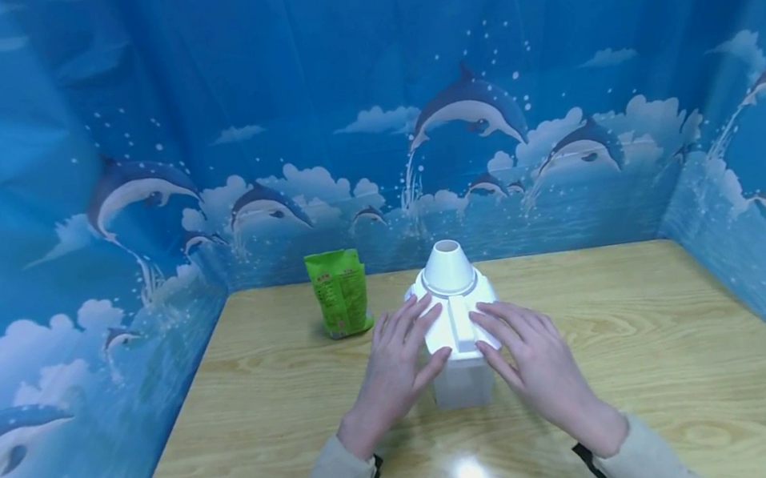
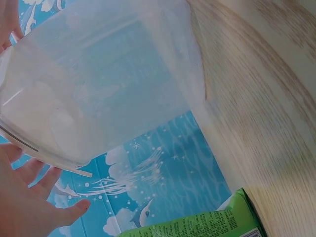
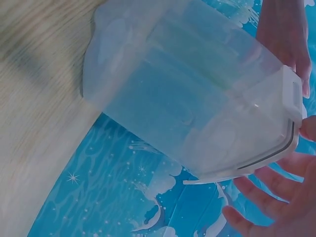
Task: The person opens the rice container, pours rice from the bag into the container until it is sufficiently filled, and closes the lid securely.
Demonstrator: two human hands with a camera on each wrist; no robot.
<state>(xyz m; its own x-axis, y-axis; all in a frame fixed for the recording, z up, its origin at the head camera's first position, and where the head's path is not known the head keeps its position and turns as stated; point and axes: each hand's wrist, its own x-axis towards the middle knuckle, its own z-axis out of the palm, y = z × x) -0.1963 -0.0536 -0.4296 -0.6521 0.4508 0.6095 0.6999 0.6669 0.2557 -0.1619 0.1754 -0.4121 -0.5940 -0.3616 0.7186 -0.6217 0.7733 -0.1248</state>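
A translucent plastic storage container (image 1: 463, 383) with a white lid (image 1: 439, 336) stands upright on the table. On top of the lid is a white cone-shaped piece (image 1: 448, 269) with an open round mouth, and a white latch (image 1: 463, 324) runs down the near side. My left hand (image 1: 399, 358) rests its fingertips on the lid's left side, thumb near the front edge. The right hand (image 1: 532, 356) touches the lid's right side with spread fingers. In the right wrist view, the fingers of my right hand (image 3: 281, 202) lie along the lid's rim. Neither hand curls round anything.
A green printed bag (image 1: 341, 293) stands on the wooden table (image 1: 290, 413), left of and behind the container. Blue curtains (image 1: 343, 155) with dolphins enclose the table at the back and both sides.
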